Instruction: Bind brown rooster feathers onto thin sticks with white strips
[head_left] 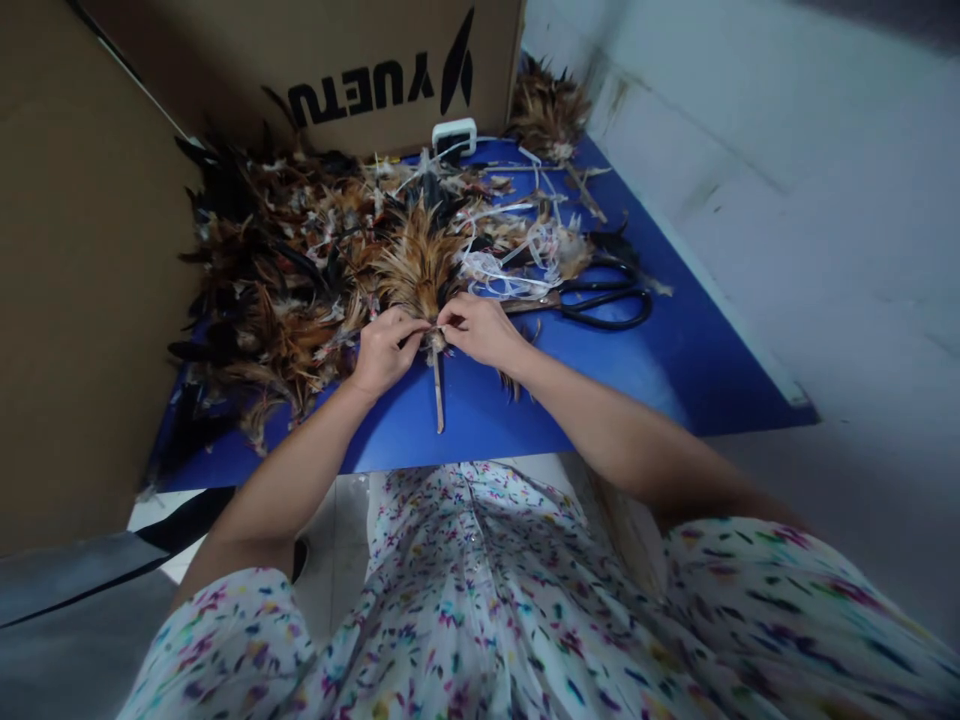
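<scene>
A fan-shaped bundle of brown and golden feathers [421, 262] lies on the blue table, its tips pointing away from me. A thin wooden stick [439, 390] runs out from its bound base toward me. At that base, my left hand [386, 348] is closed in a pinch from the left. My right hand [484, 328] pinches from the right, its fingertips almost meeting the left ones. Whatever is between the fingertips is too small to make out. Black-handled scissors [609, 298] lie just right of my right hand, their blades partly hidden.
Loose brown and black feathers [277, 290] cover the left of the blue table [600, 370]. White plastic string [517, 265] lies tangled behind the scissors. Another feather bundle [551, 105] is at the back right. Cardboard boxes [360, 50] stand behind and left; a wall [787, 200] borders the right.
</scene>
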